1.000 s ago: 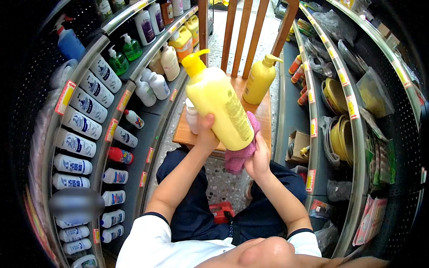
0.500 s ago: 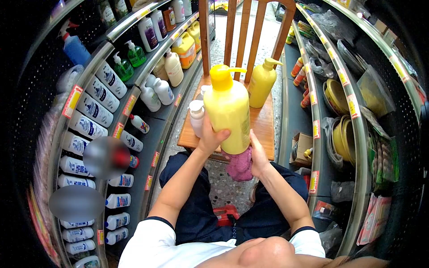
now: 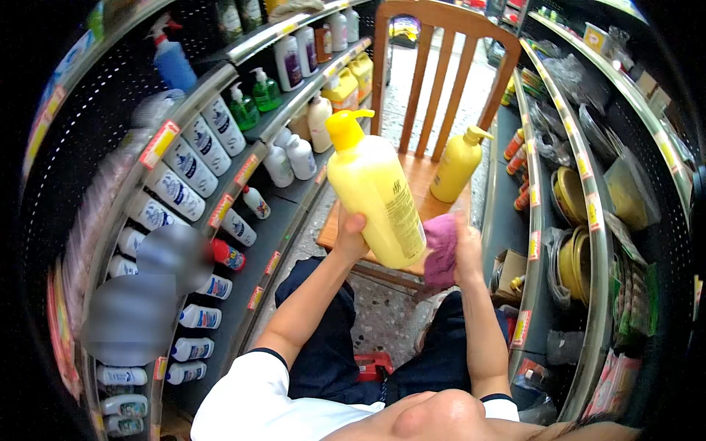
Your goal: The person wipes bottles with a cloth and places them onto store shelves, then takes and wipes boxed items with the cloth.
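A large yellow pump bottle [image 3: 379, 202] is gripped in my left hand [image 3: 351, 234], tilted with its pump head up and to the left. Small printed text shows on the side facing me. My right hand [image 3: 468, 250] is closed on a purple cloth [image 3: 441, 246], close beside the lower right of the bottle. Behind them a second, smaller yellow pump bottle [image 3: 458, 167] stands upright on the seat of a wooden chair [image 3: 421, 173].
Shelves on the left [image 3: 246, 132] hold white bottles, green pump bottles [image 3: 266, 91] and yellow jugs [image 3: 342, 90]. Along the right, shelves carry yellow basins [image 3: 577, 261], plastic bags and orange-capped bottles [image 3: 517, 169]. A red object [image 3: 373, 365] is on the floor between my legs.
The bottle has turned and tilted, bringing its printed side into view. My right hand has moved right with the cloth, away from the bottle's base. The view has shifted.
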Demonstrator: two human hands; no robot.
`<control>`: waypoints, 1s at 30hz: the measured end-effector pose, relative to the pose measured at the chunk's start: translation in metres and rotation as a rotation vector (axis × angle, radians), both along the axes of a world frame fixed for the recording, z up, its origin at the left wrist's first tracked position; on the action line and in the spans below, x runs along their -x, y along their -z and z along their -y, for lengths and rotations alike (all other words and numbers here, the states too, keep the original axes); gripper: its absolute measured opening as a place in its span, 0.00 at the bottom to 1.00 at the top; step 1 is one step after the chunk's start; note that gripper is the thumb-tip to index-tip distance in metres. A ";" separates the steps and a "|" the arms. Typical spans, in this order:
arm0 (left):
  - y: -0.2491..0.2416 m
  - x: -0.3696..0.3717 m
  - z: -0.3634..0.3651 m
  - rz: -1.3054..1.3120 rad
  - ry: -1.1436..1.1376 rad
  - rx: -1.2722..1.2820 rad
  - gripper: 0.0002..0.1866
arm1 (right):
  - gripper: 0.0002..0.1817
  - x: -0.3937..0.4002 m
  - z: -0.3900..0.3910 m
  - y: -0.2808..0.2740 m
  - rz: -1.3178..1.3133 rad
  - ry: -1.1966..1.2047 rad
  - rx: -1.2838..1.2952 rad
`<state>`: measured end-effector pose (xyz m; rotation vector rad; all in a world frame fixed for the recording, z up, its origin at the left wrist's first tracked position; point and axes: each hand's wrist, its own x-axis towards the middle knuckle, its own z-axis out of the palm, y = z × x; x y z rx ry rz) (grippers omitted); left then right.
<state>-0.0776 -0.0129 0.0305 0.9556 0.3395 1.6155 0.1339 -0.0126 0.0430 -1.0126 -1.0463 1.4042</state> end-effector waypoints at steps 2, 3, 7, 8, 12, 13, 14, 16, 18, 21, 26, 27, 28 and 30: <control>-0.002 0.008 0.006 0.035 0.031 0.005 0.47 | 0.28 -0.002 -0.019 0.009 0.103 0.095 -0.108; -0.002 0.011 0.011 0.051 0.042 0.013 0.47 | 0.29 -0.004 -0.027 0.015 0.155 0.147 -0.160; -0.008 0.021 0.037 0.100 0.042 0.036 0.47 | 0.32 0.003 -0.051 0.031 0.760 0.028 -0.070; -0.008 0.025 0.045 0.110 0.027 0.050 0.47 | 0.30 0.006 -0.052 0.036 0.955 0.039 -0.170; -0.008 0.039 0.078 -0.024 -0.128 0.051 0.45 | 0.25 0.019 -0.042 0.034 1.085 0.379 -0.766; -0.015 0.045 0.087 -0.083 -0.156 0.046 0.46 | 0.24 0.024 -0.029 0.006 0.915 0.301 -0.818; -0.023 0.049 0.096 -0.144 -0.233 0.027 0.46 | 0.24 0.029 -0.008 -0.020 0.734 0.200 -0.834; -0.037 0.049 0.111 -0.254 -0.381 -0.008 0.47 | 0.26 0.038 0.022 -0.039 0.466 -0.061 -0.798; -0.065 0.046 0.128 -0.394 -0.491 -0.039 0.48 | 0.33 0.054 0.064 -0.056 0.351 -0.253 -0.914; -0.101 0.034 0.151 -0.502 -0.609 -0.038 0.49 | 0.53 0.082 0.115 -0.051 0.384 -0.299 -0.932; -0.118 0.008 0.175 -0.586 -0.739 0.044 0.50 | 0.63 0.096 0.158 -0.050 0.352 -0.169 -0.783; -0.119 0.002 0.179 -0.600 -0.744 0.049 0.51 | 0.63 0.096 0.161 -0.052 0.308 -0.165 -0.747; -0.116 -0.003 0.181 -0.649 -0.744 0.019 0.52 | 0.64 0.095 0.165 -0.054 0.266 -0.160 -0.711; -0.110 -0.008 0.183 -0.742 -0.744 -0.051 0.53 | 0.62 0.086 0.174 -0.057 0.223 -0.120 -0.672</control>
